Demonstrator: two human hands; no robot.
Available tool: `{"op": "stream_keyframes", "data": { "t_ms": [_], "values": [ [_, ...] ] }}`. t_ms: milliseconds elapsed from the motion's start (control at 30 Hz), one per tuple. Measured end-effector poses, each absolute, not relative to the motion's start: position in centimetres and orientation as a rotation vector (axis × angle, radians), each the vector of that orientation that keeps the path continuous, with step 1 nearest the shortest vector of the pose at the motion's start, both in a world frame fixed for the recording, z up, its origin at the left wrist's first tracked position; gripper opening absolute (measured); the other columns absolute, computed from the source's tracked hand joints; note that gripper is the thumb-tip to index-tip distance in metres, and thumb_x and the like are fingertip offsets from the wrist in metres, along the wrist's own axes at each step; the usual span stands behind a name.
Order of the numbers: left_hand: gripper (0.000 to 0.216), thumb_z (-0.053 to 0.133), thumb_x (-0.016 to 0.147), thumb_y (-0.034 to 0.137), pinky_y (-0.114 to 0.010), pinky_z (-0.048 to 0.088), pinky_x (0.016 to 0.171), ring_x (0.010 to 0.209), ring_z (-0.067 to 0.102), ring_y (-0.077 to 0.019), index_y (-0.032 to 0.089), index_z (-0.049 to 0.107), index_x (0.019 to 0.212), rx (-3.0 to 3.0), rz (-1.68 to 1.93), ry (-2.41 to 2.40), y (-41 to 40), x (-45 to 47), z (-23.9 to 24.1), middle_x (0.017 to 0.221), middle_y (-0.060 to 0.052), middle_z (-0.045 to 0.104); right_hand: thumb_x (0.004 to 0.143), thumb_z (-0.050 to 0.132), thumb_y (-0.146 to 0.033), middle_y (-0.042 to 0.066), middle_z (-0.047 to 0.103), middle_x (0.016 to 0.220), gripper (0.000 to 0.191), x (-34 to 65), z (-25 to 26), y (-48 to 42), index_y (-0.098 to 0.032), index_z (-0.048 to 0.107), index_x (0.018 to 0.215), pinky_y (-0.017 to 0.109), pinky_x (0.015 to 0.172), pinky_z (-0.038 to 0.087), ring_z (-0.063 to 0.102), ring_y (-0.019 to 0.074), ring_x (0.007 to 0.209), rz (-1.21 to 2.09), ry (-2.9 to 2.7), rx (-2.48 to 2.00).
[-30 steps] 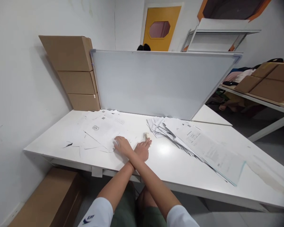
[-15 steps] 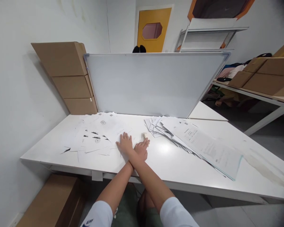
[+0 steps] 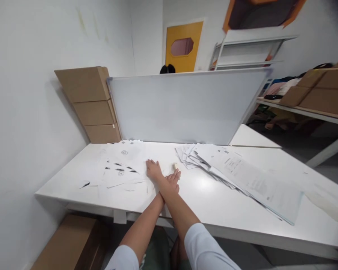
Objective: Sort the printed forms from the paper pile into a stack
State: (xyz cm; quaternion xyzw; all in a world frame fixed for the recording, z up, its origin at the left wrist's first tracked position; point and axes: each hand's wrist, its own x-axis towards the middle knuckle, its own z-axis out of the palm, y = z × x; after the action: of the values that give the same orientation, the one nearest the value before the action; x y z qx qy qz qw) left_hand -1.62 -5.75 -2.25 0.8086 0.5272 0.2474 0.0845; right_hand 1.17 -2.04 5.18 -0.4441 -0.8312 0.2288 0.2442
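My forearms are crossed over a white table point(image 3: 214, 202). My right hand point(image 3: 153, 169) reaches across to the left and lies flat, fingers stretched, on the edge of a loose spread of printed paper sheets point(image 3: 121, 170). My left hand point(image 3: 173, 178) lies under the right forearm with its fingers extended flat on the table. Its fingertips are just short of a small pale object point(image 3: 174, 166). Neither hand holds anything.
A long fanned pile of documents point(image 3: 242, 176) runs along the table's right half. A whiteboard point(image 3: 183, 105) stands on edge at the back, with stacked cardboard boxes point(image 3: 92, 103) to its left. Another box point(image 3: 70, 240) sits on the floor at left. A second table with boxes point(image 3: 318, 92) is at right.
My right hand has opened flat and shifted slightly right on the sheets, which now lie more spread out to its left. My left hand has barely moved. The view has shifted a little.
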Motion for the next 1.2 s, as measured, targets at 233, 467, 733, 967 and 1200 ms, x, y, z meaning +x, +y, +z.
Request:
{"op": "stream_keyframes", "data": {
  "t_ms": [233,467,733,967,1200],
  "values": [
    [0.063,0.048,0.090,0.025,-0.053,0.042,0.110,0.138,0.046,-0.0327,0.027,0.035,0.152,2.553,0.782,1.363,-1.7,1.6,-1.8,0.152,-0.011,0.047,0.087,0.045,-0.029,0.002,0.051,0.150,0.057,3.0,7.8,-2.8,-0.032,0.048,0.144,0.045,0.120,0.015,0.034,0.0227,0.143,0.363,-2.176,-1.295],
    [0.067,0.043,0.083,0.015,-0.051,0.035,0.117,0.147,0.033,-0.0325,0.014,0.040,0.151,2.706,0.881,1.445,1.2,0.8,-4.8,0.153,-0.012,0.047,0.095,0.043,-0.026,0.007,0.057,0.143,0.043,15.9,10.8,1.5,-0.022,0.051,0.137,0.050,0.121,0.006,0.037,0.0217,0.140,0.295,-1.849,-1.720],
    [0.065,0.041,0.087,0.018,-0.051,0.025,0.122,0.151,0.022,-0.0322,0.006,0.038,0.151,2.669,0.863,1.725,0.1,1.2,-4.7,0.160,-0.016,0.033,0.097,0.040,-0.040,0.032,0.028,0.156,0.072,34.0,3.7,-2.8,0.008,0.028,0.150,0.055,0.119,0.009,0.022,0.0363,0.148,0.263,-1.231,-2.329],
    [0.063,0.041,0.088,0.019,-0.051,0.027,0.121,0.150,0.024,-0.0336,0.004,0.040,0.149,2.698,0.866,1.701,-0.5,1.1,-4.0,0.157,-0.017,0.038,0.099,0.033,-0.026,0.024,0.062,0.131,0.058,36.3,-2.1,-4.4,-0.001,0.034,0.151,0.046,0.118,0.019,0.052,0.0283,0.131,0.126,-1.033,-2.325],
    [0.062,0.041,0.090,0.021,-0.051,0.031,0.119,0.149,0.027,-0.0356,0.004,0.039,0.150,2.704,0.853,1.719,-0.3,1.2,-4.5,0.155,-0.018,0.041,0.093,0.031,-0.011,0.015,0.023,0.163,0.059,36.4,-2.7,-4.0,-0.012,0.038,0.152,0.047,0.120,0.013,0.022,0.0272,0.151,-0.309,-1.349,-2.174]
  ]
}}
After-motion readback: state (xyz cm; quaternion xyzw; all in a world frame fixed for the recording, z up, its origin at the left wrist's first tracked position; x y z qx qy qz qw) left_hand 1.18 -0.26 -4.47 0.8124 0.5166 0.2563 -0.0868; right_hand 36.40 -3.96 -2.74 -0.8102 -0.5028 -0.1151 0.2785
